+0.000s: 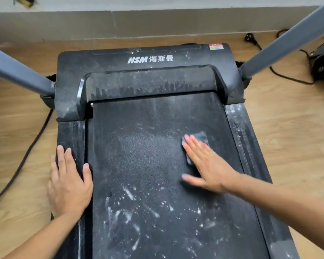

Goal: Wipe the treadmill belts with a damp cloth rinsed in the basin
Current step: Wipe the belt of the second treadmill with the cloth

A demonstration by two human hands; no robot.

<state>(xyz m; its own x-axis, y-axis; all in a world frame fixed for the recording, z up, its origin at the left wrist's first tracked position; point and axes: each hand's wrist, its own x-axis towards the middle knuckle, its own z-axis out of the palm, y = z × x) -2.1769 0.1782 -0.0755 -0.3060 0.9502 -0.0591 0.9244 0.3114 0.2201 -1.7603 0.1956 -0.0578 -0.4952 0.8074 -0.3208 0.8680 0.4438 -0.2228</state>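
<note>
Head view. Right hand [206, 161], fingers straight and spread, presses a dark cloth [199, 139] flat onto the right half of the dusty treadmill belt [138, 165]. Left hand [69, 184], also flat with fingers extended, rests on the left side rail [71, 131], thumb touching the belt's edge.
</note>
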